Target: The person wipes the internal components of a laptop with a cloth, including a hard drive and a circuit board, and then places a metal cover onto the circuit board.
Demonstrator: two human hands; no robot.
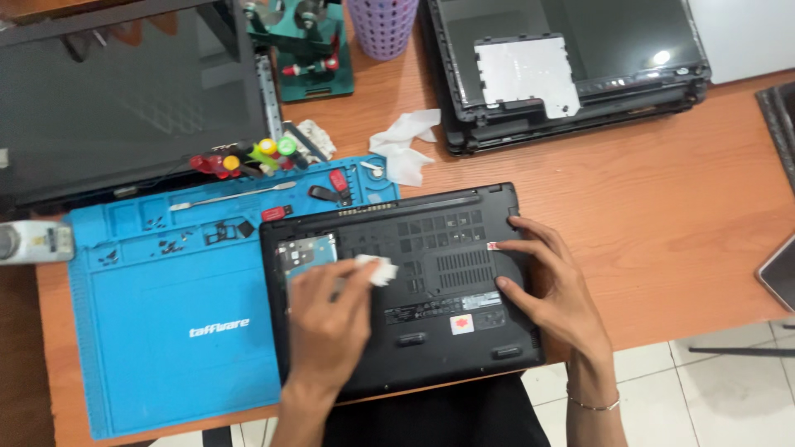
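A black laptop [431, 248] lies upside down at the table's front edge, partly on a blue repair mat [166, 331]. An open bay with a silver drive [305, 252] shows at its left. My left hand [327, 323] holds a small white tissue [377, 269] pinched in the fingers and presses it on the laptop's bottom cover next to the bay. My right hand [551, 285] rests flat on the laptop's right side, fingers spread, steadying it. A thin bracelet [592, 406] circles my right wrist.
Screwdrivers with coloured handles [248, 157], a metal pry tool [232, 196] and small parts lie on the mat's top trays. A crumpled white tissue [406, 145] sits behind the laptop. Other opened laptops [571, 83] and a dark screen panel [116, 99] fill the back.
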